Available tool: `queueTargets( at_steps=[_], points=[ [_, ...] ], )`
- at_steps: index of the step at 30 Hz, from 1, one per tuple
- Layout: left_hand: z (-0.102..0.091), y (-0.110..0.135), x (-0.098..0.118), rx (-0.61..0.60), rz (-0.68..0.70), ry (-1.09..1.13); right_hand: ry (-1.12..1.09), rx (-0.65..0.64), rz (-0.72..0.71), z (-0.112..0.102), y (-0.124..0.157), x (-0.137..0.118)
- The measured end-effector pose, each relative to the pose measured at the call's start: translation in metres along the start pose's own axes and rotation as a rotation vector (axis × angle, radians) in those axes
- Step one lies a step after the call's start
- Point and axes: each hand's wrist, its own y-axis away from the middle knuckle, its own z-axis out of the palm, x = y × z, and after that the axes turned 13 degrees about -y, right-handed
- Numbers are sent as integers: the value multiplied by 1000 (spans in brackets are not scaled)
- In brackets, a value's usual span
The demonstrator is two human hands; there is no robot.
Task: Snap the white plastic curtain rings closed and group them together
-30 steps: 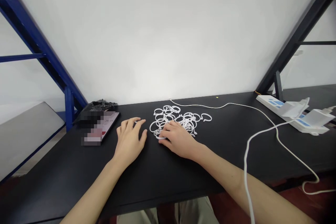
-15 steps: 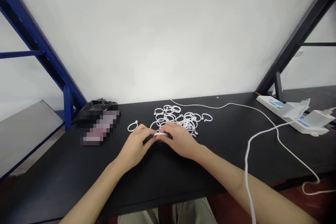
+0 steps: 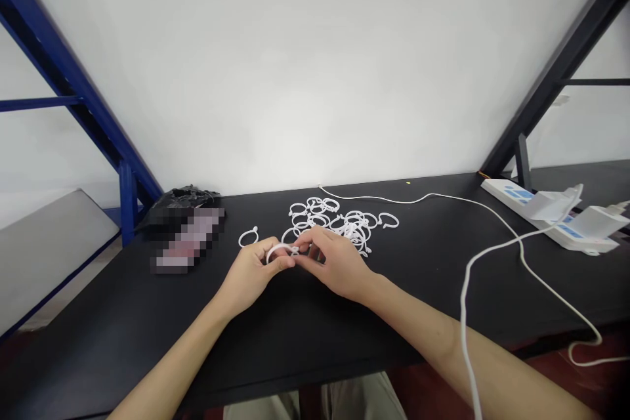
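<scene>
Between my two hands, a little above the black table, is a white plastic ring (image 3: 278, 247) that looks like a curtain ring. My left hand (image 3: 253, 272) is closed round the ring's left side, thumb in front. The fingertips of my right hand (image 3: 337, 259) pinch at its right end, where a small knob or clasp shows. Just behind my hands lies a loose pile of similar white rings (image 3: 357, 226), partly hidden by my right hand. One separate ring (image 3: 248, 237) rests left of the pile, close behind my left hand.
A black plastic bag (image 3: 180, 200) and a blurred pinkish item (image 3: 191, 239) lie on the black table (image 3: 305, 335) at the left. At the right stands a white power strip (image 3: 512, 193) with plugs; a white cable (image 3: 465, 289) runs across my right forearm. A pale wall rises behind.
The ring has shifted left and turned, so more of its curve shows. My right fingertips have moved to its right end, and my left hand now wraps its left side.
</scene>
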Motion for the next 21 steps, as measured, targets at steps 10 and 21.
queueTargets(
  at_steps=[10, 21],
  points=[
    [1, -1, 2, 28, -4, -38, 47, -48, -3, 0, 2, -3],
    [3, 0, 5, -50, 72, 1, -11, -40, -24, 2, 1, 1]
  ],
)
